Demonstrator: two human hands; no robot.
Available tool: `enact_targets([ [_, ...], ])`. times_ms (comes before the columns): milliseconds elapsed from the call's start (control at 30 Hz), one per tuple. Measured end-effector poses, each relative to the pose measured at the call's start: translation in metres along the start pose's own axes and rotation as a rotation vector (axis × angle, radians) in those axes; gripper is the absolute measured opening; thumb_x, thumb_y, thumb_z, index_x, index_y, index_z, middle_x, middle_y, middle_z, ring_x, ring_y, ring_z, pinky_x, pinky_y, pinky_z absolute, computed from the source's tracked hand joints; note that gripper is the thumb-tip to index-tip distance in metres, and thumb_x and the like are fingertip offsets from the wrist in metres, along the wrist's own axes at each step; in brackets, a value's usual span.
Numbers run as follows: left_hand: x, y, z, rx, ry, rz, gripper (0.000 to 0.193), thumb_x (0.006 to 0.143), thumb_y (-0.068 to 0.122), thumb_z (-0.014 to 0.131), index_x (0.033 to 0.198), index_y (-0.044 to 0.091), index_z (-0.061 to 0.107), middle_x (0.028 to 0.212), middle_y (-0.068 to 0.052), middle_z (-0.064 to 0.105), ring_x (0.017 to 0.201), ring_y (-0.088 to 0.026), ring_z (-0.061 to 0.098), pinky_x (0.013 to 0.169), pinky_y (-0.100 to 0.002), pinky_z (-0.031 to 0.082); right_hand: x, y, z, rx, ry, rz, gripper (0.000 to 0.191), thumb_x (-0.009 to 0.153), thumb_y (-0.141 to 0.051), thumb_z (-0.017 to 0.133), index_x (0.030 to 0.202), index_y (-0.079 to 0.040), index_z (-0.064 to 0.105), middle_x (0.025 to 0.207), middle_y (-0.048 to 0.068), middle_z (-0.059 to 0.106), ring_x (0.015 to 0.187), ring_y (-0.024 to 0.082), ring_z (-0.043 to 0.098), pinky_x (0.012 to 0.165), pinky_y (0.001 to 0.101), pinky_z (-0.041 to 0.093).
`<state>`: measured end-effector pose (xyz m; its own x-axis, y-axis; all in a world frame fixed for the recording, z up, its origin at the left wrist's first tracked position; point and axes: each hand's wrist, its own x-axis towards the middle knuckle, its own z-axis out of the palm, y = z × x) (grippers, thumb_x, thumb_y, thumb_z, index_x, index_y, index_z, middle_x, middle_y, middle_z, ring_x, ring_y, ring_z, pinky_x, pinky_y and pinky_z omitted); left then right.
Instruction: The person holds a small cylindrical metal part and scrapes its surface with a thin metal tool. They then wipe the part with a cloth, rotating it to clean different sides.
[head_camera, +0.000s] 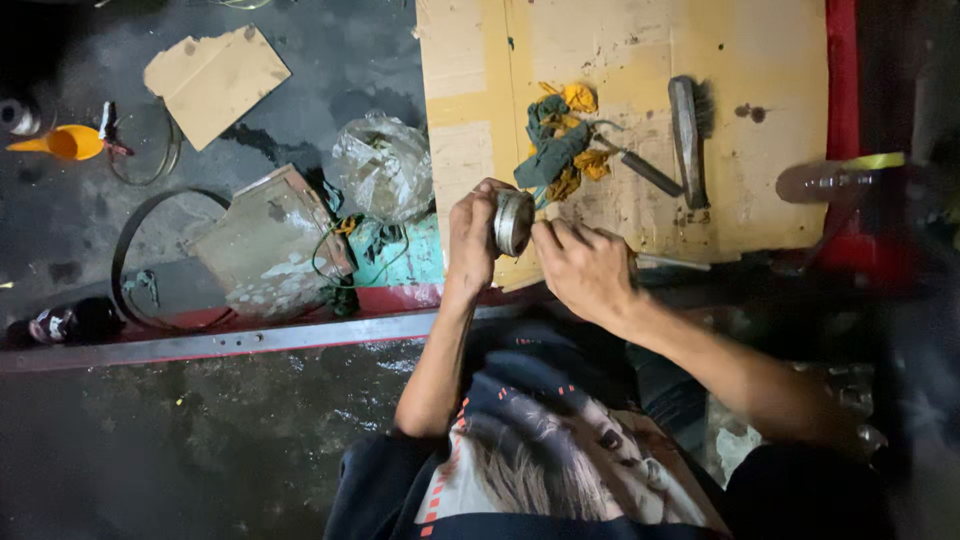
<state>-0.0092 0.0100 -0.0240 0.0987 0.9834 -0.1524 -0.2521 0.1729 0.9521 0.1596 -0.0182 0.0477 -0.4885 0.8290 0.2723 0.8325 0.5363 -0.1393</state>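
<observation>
Both hands, left and right, gripped one metal disc. Beyond it, one cardboard sheet carried one brush and one rag; the floor was dark and wet.

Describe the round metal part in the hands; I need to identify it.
The metal part is a short, dull grey, worn-looking cylinder. It is held on edge above the cardboard. The left hand grips it from the left, and the right hand touches its right side with its fingertips.
</observation>
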Motion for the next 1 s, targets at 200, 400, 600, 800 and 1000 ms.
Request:
enact_targets([
  [200,0.000,-0.004,0.004,-0.006,0.012,-0.051,0.045,0.106,0.036,0.040,0.101,-0.001,0.067,0.076,-0.004,0.060,0.062,-0.012,0.053,0.052,-0.030,0.042,0.001,0.006,0.002,-0.055,0.000,0.029,0.007,0.093,-0.013,0.067,0.095,-0.007,0.065,0.078,0.008,0.070,0.060,0.024,0.069,0.048,0.0385,0.054],
  [400,0.000,-0.013,0.004,-0.027,-0.010,-0.079,0.053,0.110,0.044,0.042,0.104,0.000,0.069,0.079,-0.004,0.063,0.065,-0.011,0.054,0.055,-0.029,0.044,0.005,0.010,0.000,0.026,0.011,0.064,0.008,0.098,-0.015,0.066,0.095,-0.008,0.064,0.078,0.008,0.068,0.062,0.024,0.068,0.048,0.0388,0.053],
  [600,0.001,-0.012,0.003,-0.756,-0.147,-0.500,0.054,0.106,0.056,0.046,0.103,0.004,0.064,0.070,-0.003,0.060,0.044,-0.011,0.040,0.037,-0.024,0.027,0.017,0.032,-0.030,0.431,0.133,0.330,0.007,0.106,-0.010,0.059,0.105,-0.004,0.063,0.083,0.016,0.065,0.072,0.031,0.065,0.065,0.0430,0.050],
  [800,-0.004,0.003,0.001,-0.930,-0.316,-0.514,0.064,0.104,0.059,0.044,0.113,-0.001,0.066,0.078,-0.009,0.063,0.047,-0.013,0.043,0.041,-0.025,0.029,0.011,0.024,-0.042,0.529,0.051,0.410,0.013,0.108,-0.014,0.056,0.107,-0.001,0.059,0.087,0.021,0.065,0.078,0.039,0.066,0.069,0.0464,0.049],
  [1000,-0.006,0.019,0.008,-0.978,-0.271,-0.401,0.049,0.107,0.052,0.047,0.125,0.008,0.059,0.104,-0.008,0.066,0.081,-0.019,0.062,0.059,-0.033,0.044,0.005,0.019,-0.047,0.514,-0.035,0.467,0.013,0.107,-0.015,0.059,0.104,-0.002,0.059,0.087,0.021,0.068,0.077,0.042,0.066,0.066,0.0480,0.050],
])
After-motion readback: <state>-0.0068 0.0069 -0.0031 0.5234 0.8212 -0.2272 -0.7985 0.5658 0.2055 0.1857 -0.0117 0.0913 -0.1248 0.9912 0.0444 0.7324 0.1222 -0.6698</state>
